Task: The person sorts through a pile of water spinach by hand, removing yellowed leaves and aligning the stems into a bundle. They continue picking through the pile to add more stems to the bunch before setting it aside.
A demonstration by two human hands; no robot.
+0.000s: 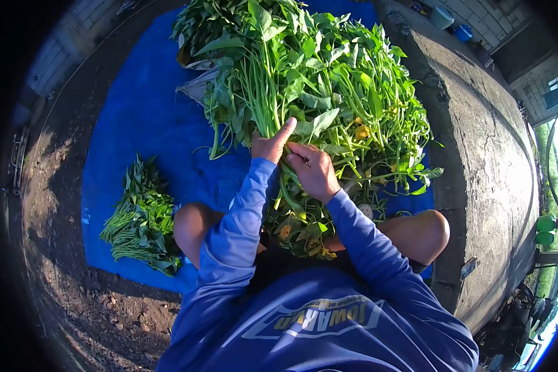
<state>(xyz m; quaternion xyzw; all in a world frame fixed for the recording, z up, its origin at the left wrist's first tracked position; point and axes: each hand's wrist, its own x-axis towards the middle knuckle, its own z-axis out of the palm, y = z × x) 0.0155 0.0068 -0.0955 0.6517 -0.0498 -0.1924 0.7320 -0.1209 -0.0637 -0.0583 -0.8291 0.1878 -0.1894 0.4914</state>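
Note:
My left hand (269, 147) is closed round the lower stems of a bunch of water spinach (261, 102), its leafy tops pointing away from me. Close beside it, my right hand (315, 170) pinches at the stem ends just below my left thumb; exactly which stems lie between its fingers is partly hidden. Right of the bunch spreads a large loose pile of water spinach (378, 99), with some yellowed leaves in it. Trimmed-looking stems and yellowing leaves (301, 232) lie between my legs.
A blue tarp (146, 118) lies under everything. On its left sits a smaller heap of greens (144, 217). A raised concrete ledge (477, 142) runs along the right side. Bare stony ground (115, 310) borders the tarp at lower left.

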